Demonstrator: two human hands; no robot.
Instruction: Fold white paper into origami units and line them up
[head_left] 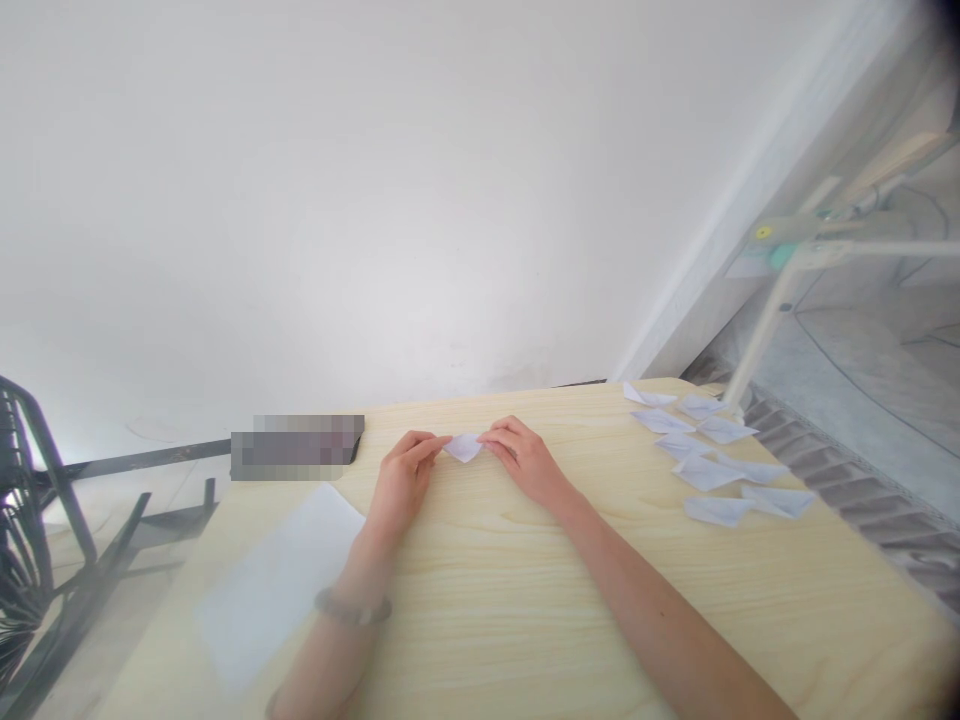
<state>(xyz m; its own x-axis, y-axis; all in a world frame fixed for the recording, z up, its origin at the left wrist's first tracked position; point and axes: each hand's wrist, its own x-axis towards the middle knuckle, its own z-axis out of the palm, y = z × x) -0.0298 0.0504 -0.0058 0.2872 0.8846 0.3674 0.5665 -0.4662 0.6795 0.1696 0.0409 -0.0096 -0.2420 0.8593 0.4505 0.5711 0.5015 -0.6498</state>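
Observation:
A small piece of folded white paper (pixel 463 448) is held between my two hands over the middle of the table, its lower edge coming to a point. My left hand (pixel 406 474) pinches its left corner. On the opposite corner, the fingertips of my right hand (pixel 527 459) are closed. Several folded paper boats (pixel 709 471) lie in two loose columns to the right of my right hand. Beside my left forearm, a flat white sheet of paper (pixel 281 580) rests on the table.
The light wooden table (pixel 480 620) stands against a white wall (pixel 450 200). A dark, blurred-out object (pixel 296 450) lies at its back left edge. Black chair parts (pixel 45 500) show at far left. A white metal frame (pixel 772 310) rises beyond the right corner.

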